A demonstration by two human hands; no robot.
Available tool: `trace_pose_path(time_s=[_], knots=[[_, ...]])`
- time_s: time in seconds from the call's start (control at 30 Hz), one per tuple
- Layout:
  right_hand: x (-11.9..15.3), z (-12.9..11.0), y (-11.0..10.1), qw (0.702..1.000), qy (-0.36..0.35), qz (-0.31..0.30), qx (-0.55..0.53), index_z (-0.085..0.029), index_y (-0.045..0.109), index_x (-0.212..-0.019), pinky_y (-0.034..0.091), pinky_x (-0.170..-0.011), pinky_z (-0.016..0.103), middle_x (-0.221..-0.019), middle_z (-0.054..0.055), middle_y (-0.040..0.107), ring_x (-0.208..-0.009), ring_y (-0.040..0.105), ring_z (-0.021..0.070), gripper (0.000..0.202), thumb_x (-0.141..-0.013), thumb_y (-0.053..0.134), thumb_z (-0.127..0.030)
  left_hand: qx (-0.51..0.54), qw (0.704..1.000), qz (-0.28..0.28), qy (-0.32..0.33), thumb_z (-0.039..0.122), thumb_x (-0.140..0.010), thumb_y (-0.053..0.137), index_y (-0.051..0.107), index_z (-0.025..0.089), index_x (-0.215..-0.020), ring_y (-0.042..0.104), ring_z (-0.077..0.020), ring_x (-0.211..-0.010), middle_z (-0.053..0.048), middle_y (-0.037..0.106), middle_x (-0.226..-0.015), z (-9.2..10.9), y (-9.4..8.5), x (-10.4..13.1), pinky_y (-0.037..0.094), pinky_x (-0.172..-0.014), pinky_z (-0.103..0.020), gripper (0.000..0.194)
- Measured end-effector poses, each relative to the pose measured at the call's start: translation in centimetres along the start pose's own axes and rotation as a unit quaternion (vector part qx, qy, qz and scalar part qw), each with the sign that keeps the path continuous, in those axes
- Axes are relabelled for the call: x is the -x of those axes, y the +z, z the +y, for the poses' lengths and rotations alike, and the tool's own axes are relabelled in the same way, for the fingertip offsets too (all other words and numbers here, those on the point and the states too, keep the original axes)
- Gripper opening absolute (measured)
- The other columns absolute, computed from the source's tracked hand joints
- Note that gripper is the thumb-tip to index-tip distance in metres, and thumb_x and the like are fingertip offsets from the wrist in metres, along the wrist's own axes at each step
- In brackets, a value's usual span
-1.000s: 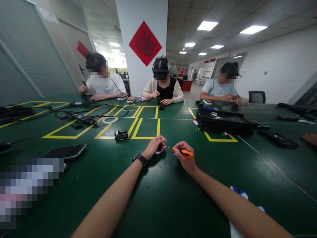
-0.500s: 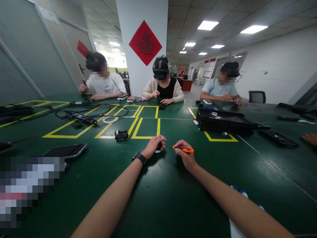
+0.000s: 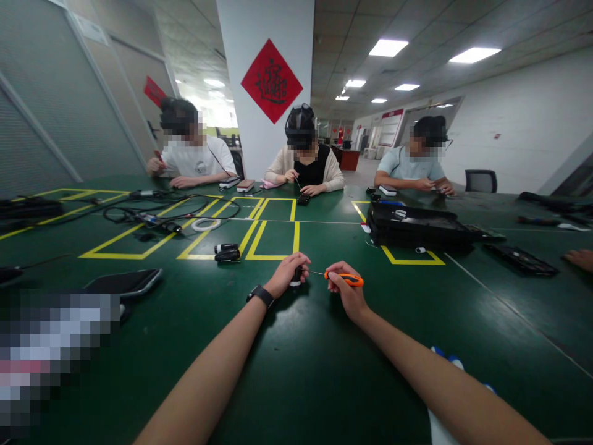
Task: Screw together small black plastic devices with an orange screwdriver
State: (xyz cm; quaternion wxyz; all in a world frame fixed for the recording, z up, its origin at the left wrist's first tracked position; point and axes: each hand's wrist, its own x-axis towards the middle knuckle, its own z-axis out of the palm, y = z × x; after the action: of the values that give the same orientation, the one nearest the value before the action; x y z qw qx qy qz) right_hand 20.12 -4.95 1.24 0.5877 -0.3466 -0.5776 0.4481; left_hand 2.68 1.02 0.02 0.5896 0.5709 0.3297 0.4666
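Observation:
My left hand [image 3: 288, 273], with a black watch at its wrist, is closed around a small black object with a white end [image 3: 295, 281] just over the green table [image 3: 273, 364]. Fingers cover most of that object, so its kind is hidden. In my right hand [image 3: 346, 290] is an orange and black screwdriver [image 3: 345, 279], gripped like a pen. Its thin metal shaft points left toward the black object. Whether the tip touches it I cannot tell. Behind my left hand lie small black and white cylinders [image 3: 227, 252], side by side.
A stack of black trays [image 3: 417, 228] stands right of centre, with a black panel [image 3: 521, 259] beside it. Cables [image 3: 152, 219] and a white ring [image 3: 206, 224] lie at left, near a phone [image 3: 123, 282]. Several people sit opposite; another person's hand [image 3: 579, 259] shows at far right.
The screwdriver and my right hand have shifted very slightly to the right. My left hand keeps its place on the black object.

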Motion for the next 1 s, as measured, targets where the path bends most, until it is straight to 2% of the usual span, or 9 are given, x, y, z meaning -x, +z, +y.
trace_pose_path(time_s=[0.53, 0.7, 0.8, 0.87, 1.0], knots=[[-0.2, 0.5, -0.2, 0.998, -0.007, 0.069, 0.008, -0.018, 0.054, -0.078, 0.033, -0.044, 0.02, -0.054, -0.004, 0.049, -0.046, 0.044, 0.0087, 0.013, -0.078, 0.052, -0.031, -0.027, 0.999, 0.012, 0.012, 0.044, -0.078, 0.045, 0.051, 0.015, -0.083, 0.048, -0.0064, -0.046, 0.002, 0.052, -0.059, 0.5, 0.3, 0.1, 0.037, -0.045, -0.018, 0.03], [-0.3, 0.7, -0.3, 0.996, -0.025, 0.088, 0.018, -0.018, 0.054, -0.078, 0.033, -0.044, 0.02, -0.056, -0.004, 0.048, -0.046, 0.042, 0.0082, 0.012, -0.078, 0.052, -0.03, -0.098, 0.994, 0.035, 0.032, 0.045, -0.078, 0.045, 0.052, 0.015, -0.08, 0.046, -0.0066, -0.044, 0.003, 0.052, -0.057, 0.4, 0.2, 0.0, 0.036, -0.046, -0.019, 0.031], [-0.5, 0.7, -0.5, 0.995, -0.029, 0.089, 0.041, -0.019, 0.054, -0.08, 0.034, -0.045, 0.02, -0.057, -0.004, 0.048, -0.047, 0.043, 0.0085, 0.013, -0.079, 0.051, -0.031, -0.208, 0.972, 0.083, 0.069, 0.045, -0.078, 0.046, 0.052, 0.016, -0.074, 0.044, -0.0074, -0.045, 0.004, 0.05, -0.054, 0.2, 0.1, 0.1, 0.035, -0.049, -0.02, 0.03], [-0.6, 0.6, -0.6, 0.994, -0.035, 0.069, 0.08, -0.019, 0.056, -0.082, 0.038, -0.049, 0.022, -0.061, -0.003, 0.052, -0.051, 0.046, 0.0097, 0.013, -0.079, 0.051, -0.031, -0.28, 0.949, 0.103, 0.105, 0.044, -0.078, 0.046, 0.052, 0.017, -0.071, 0.044, -0.0086, -0.049, 0.003, 0.05, -0.055, 0.3, 0.2, 0.3, 0.035, -0.053, -0.021, 0.029], [-0.9, 0.6, -0.7, 0.976, -0.089, 0.006, 0.2, -0.02, 0.061, -0.087, 0.043, -0.074, 0.03, -0.084, 0.002, 0.06, -0.077, 0.055, 0.0157, 0.014, -0.078, 0.051, -0.026, -0.373, 0.91, 0.104, 0.148, 0.041, -0.079, 0.045, 0.052, 0.017, -0.068, 0.045, -0.0106, -0.057, 0.002, 0.05, -0.059, 0.8, 0.7, 0.7, 0.034, -0.058, -0.022, 0.028]])
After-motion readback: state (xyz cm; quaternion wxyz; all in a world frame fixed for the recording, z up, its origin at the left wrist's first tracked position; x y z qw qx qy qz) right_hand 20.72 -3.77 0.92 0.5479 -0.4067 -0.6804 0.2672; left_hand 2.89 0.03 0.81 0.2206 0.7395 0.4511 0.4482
